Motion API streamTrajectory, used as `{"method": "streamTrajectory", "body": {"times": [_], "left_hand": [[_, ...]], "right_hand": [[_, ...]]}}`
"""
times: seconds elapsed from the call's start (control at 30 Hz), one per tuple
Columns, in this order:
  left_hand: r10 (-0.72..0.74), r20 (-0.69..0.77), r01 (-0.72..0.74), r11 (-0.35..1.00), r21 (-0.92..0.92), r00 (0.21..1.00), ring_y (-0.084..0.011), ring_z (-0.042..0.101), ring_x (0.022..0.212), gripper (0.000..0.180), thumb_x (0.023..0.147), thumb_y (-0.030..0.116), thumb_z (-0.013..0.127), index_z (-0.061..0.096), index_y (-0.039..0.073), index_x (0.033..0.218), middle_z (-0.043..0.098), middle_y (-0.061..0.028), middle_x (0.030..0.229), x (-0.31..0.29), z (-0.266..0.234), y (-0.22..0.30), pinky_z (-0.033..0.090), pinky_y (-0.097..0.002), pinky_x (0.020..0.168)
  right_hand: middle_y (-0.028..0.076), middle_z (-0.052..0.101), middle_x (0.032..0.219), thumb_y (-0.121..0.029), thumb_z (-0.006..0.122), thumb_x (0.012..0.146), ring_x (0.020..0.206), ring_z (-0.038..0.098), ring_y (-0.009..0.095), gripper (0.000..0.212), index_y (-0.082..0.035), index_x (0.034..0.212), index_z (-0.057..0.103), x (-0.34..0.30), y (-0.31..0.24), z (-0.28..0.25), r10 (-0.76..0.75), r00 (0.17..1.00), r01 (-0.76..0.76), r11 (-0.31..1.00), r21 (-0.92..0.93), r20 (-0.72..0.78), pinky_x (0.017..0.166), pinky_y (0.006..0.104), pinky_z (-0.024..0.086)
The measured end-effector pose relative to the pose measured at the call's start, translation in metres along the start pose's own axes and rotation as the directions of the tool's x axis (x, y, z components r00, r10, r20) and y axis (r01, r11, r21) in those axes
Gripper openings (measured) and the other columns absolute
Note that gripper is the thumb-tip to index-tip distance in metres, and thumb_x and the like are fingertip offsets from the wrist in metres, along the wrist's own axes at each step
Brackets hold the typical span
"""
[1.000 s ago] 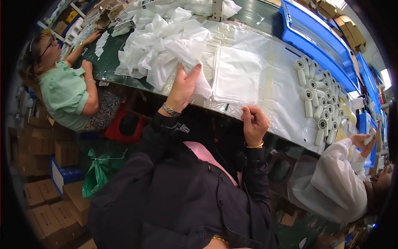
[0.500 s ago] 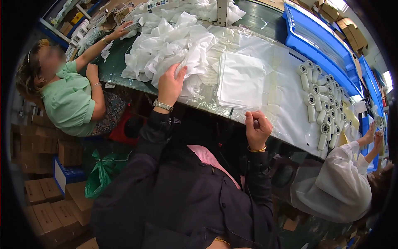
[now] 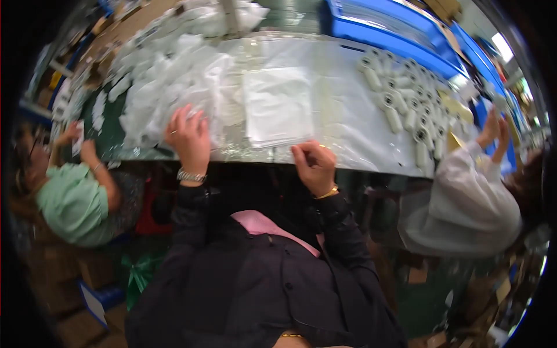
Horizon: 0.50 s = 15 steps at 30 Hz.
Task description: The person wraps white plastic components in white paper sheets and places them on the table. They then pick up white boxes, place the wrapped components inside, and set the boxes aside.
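Note:
My left hand [image 3: 190, 139] is at the near edge of a loose heap of thin white bags [image 3: 168, 87], its fingers spread; blur hides whether they touch the film. To the right of the heap lies a neat flat stack of white bags [image 3: 278, 104]. By the near right corner of that stack is my right hand [image 3: 316, 168], fingers curled in with the thumb against them. Whatever it may hold is hidden.
Several white handheld fans [image 3: 391, 101] stand clustered at the right of the plastic-covered table [image 3: 348, 127]. Behind them is a blue crate [image 3: 389, 29]. A person in green [image 3: 78, 203] sits at left, one in white [image 3: 476, 203] at right. A post [image 3: 230, 20] rises behind the heap.
The whole view has shifted, so table things appear farther left. My left hand's fingers have spread wider; my right hand stays curled. The left-hand person's two hands have come closer together.

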<state>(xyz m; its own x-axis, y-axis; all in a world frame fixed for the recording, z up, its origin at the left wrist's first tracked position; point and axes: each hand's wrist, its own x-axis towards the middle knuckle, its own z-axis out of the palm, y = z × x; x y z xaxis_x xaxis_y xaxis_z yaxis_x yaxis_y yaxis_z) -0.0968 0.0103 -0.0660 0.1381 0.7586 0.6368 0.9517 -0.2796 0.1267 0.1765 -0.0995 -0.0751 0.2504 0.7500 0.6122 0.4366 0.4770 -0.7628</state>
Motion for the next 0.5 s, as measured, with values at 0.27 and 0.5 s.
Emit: {"method": "streamTrajectory", "body": {"times": [0.27, 0.5], "left_hand": [[0.26, 0.11, -0.187, 0.876, -0.444, 0.959, -0.0398, 0.058, 0.131, 0.04, 0.094, 0.024, 0.075, 0.071, 0.001, 0.127, 0.065, -0.0192, 0.14, 0.014, 0.015, 0.074, 0.045, -0.0477, 0.111], [0.147, 0.16, -0.073, 0.915, -0.397, 0.976, -0.0384, 0.06, 0.121, 0.056, 0.091, 0.027, 0.08, 0.063, 0.002, 0.137, 0.066, -0.0192, 0.132, 0.014, 0.025, 0.079, 0.047, -0.0463, 0.106]], "right_hand": [[0.008, 0.068, 0.083, -0.003, 0.081, 0.09, 0.065, 0.06, 0.017, 0.009, -0.002, 0.09, 0.072, -0.001, 0.0, -0.005, 0.11, 0.994, -0.109, 0.993, 0.04, -0.001, 0.06, 0.0291, 0.046], [0.009, 0.075, 0.115, -0.011, 0.081, 0.09, 0.099, 0.066, 0.027, 0.017, -0.005, 0.106, 0.077, 0.015, -0.004, 0.012, -0.178, 0.979, 0.203, 0.895, -0.397, 0.099, 0.091, 0.0364, 0.052]]}}
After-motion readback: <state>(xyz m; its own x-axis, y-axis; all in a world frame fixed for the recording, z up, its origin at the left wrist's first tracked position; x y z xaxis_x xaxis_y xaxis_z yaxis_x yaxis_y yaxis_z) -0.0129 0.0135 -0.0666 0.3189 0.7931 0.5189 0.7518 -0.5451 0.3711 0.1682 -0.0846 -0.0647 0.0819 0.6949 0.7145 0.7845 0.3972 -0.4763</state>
